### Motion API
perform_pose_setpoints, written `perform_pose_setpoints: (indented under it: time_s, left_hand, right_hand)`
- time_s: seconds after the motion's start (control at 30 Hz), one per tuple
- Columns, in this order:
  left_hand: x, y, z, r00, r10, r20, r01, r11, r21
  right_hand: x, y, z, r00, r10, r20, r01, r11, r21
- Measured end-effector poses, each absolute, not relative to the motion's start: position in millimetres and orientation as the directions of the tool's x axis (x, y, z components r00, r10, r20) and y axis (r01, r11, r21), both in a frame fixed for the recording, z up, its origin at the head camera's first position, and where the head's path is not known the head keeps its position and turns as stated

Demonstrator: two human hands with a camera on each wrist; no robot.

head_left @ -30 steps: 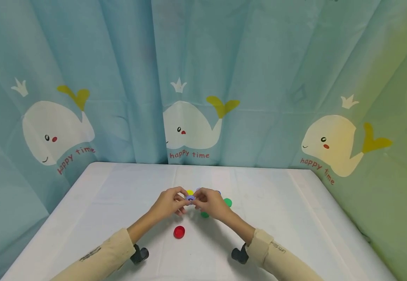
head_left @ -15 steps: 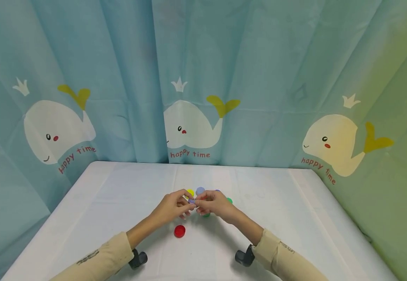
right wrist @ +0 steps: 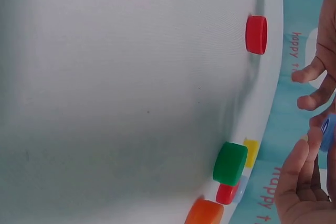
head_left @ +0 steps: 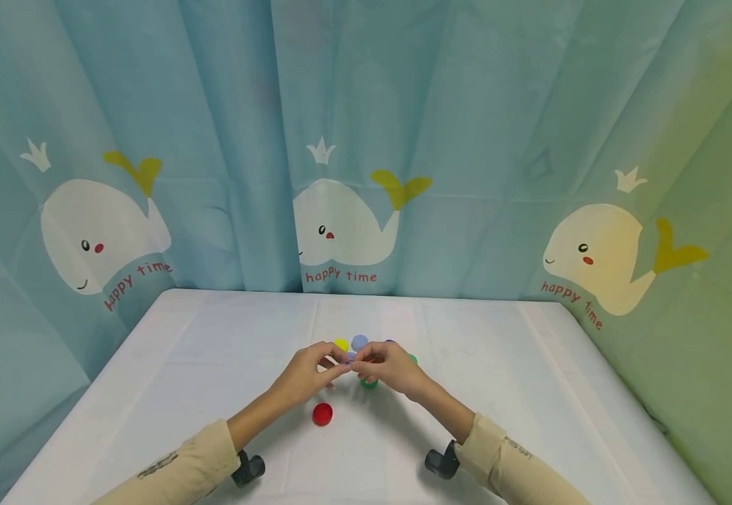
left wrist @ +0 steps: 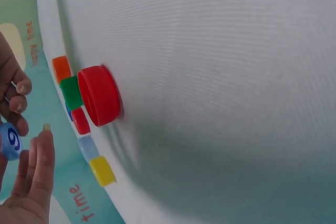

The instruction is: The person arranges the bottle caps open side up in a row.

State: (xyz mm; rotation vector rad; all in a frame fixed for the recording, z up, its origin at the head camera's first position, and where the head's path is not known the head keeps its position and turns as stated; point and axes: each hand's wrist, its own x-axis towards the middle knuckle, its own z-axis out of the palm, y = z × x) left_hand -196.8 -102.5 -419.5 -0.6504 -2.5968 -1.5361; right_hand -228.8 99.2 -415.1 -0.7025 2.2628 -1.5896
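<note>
A small light-blue bottle cap point(head_left: 351, 357), marked with a dark blue curl on one face, is held above the table between both hands. My left hand point(head_left: 311, 367) pinches it from the left with thumb and fingertips. From the right, my right hand point(head_left: 394, 366) pinches it too, the two thumbs almost meeting. In the left wrist view the cap point(left wrist: 10, 141) shows its curl; at the edge of the right wrist view the cap point(right wrist: 329, 131) is partly cut off. Fingers hide much of it in the head view.
Nearer me lies an upturned red cap point(head_left: 323, 414). Around and beyond the hands lie a yellow cap point(head_left: 341, 344), another light-blue cap point(head_left: 360, 342), green caps point(head_left: 369, 384), a blue cap point(head_left: 390, 341) and an orange cap point(right wrist: 205, 212). A patterned curtain point(head_left: 492, 140) stands behind the table.
The held cap has tilted and moved slightly right, its marked face turning out of the head view. My right hand has shifted a little right and down; both hands keep their pinch.
</note>
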Motion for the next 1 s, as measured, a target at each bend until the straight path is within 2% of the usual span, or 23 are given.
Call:
perform_pose_setpoints:
  time_s: [0.37, 0.57, 0.77, 1.0]
  left_hand:
    - [-194, -109, -420, -0.886, 0.382, 0.262, 0.426, 0.449, 0.785]
    - [-192, -114, -420, -0.844, 0.466, 0.266, 0.483, 0.443, 0.755]
    - [-194, -115, -426, -0.804, 0.552, 0.22, 0.512, 0.454, 0.729]
    - [-195, -116, -426, -0.798, 0.591, 0.121, 0.486, 0.512, 0.709]
  right_hand:
    - [-222, 102, -419, -0.795, -0.596, 0.118, -0.379, 0.335, -0.863]
    - [-216, 104, -419, -0.742, -0.643, 0.19, -0.53, 0.388, -0.754]
    - [-210, 103, -418, -0.7, -0.689, 0.189, -0.622, 0.456, -0.637]
    - [-208, 100, -419, -0.66, -0.736, 0.15, -0.675, 0.493, -0.549]
